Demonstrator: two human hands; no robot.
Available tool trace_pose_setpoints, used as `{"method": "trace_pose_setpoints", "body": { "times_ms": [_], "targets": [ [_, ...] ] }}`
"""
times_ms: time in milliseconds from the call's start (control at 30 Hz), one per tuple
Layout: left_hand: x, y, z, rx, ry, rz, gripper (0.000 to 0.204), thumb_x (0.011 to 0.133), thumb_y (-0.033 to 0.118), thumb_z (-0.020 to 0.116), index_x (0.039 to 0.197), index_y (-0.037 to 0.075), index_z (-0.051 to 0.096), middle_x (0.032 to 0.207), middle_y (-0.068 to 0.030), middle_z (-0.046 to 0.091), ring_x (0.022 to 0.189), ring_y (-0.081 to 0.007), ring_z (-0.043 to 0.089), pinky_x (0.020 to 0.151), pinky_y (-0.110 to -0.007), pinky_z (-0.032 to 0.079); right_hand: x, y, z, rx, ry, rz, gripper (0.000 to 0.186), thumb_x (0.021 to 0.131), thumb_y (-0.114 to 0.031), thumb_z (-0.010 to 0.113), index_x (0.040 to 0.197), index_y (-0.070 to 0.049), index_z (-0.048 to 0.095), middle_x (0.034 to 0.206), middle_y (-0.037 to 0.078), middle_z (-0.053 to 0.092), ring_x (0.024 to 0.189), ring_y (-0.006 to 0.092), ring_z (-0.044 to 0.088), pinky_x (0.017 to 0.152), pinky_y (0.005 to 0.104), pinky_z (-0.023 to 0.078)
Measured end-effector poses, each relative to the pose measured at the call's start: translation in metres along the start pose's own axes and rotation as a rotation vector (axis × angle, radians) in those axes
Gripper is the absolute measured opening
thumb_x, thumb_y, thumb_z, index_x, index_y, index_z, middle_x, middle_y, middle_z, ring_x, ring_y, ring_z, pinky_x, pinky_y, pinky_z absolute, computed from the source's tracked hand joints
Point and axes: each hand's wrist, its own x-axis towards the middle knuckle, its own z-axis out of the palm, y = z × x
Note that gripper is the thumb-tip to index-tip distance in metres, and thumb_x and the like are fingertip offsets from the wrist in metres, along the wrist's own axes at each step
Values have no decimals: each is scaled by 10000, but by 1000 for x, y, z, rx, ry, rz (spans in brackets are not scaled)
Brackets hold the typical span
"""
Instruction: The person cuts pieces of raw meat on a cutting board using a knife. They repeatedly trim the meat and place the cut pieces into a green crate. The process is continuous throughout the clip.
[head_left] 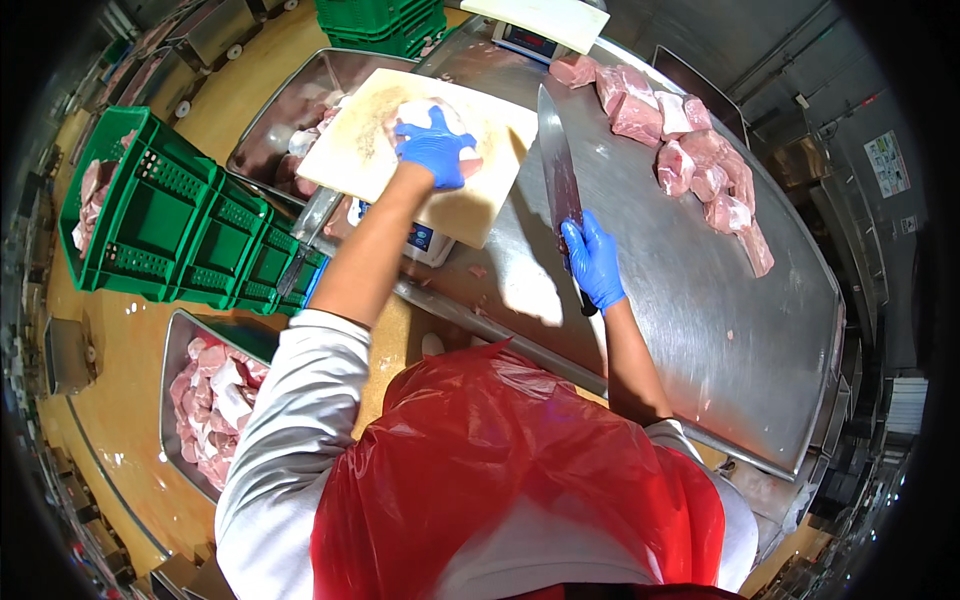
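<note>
My left hand (437, 152), in a blue glove, lies with spread fingers on a pale piece of meat (468, 163), mostly hidden beneath it. That piece rests on a cream cutting board (345, 145), which sits over a scale (432, 243) with a blue panel. In my right hand (594, 264), also gloved in blue, is the handle of a long, wide-bladed knife (559, 165). Its blade points away from me, just right of the board and apart from the meat. Several pink meat chunks (638, 118) lie in a row along the metal table's far right.
The steel table (690, 330) curves round to my right. A second scale (530, 42) with a white top stands at its far end. Stacked green crates (165, 225) and a metal tub of meat (213, 400) are on my left. Another metal bin (265, 150) adjoins the board.
</note>
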Motion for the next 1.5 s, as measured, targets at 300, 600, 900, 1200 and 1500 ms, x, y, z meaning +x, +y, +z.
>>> {"method": "trace_pose_setpoints", "body": {
  "times_ms": [300,600,900,1200,1500],
  "targets": [
    [-95,-84,38,-729,527,262,239,760,166,786,984,100,740,1386,-222,520,1262,-346,530,1079,-425,418,-16,8,7,-304,-39,-153,235,1025,-231,570,1017,1,528,822,266,668,767,493,641,623,491,503],
    [-91,-20,86,-144,1052,-105,245,799,240,787,707,150,579,666,-63,542,604,-273,594,517,-392,472,76,-89,119,-408,-173,-510,229,1008,-218,540,1045,-3,468,901,301,636,834,501,626,716,544,503],
    [-118,-13,88,-859,986,-340,138,793,165,715,709,87,638,777,-104,667,641,-299,643,591,-388,523,57,-75,100,-754,-471,-373,206,967,-152,507,1140,-41,501,991,274,671,871,472,664,769,542,529],
    [-143,3,84,-1014,1061,-458,199,850,118,741,1016,57,651,867,-86,660,708,-195,646,680,-338,546,-20,-96,-25,-883,-471,-215,167,989,-153,559,1085,-31,497,884,278,648,772,486,638,640,549,503],
    [-109,33,92,-766,777,-160,255,812,162,741,1029,98,623,980,-136,543,931,-333,616,790,-418,522,48,-88,90,-566,-120,-553,172,1000,-193,566,1061,-42,513,926,249,654,771,466,642,639,522,520]
  ]
}}
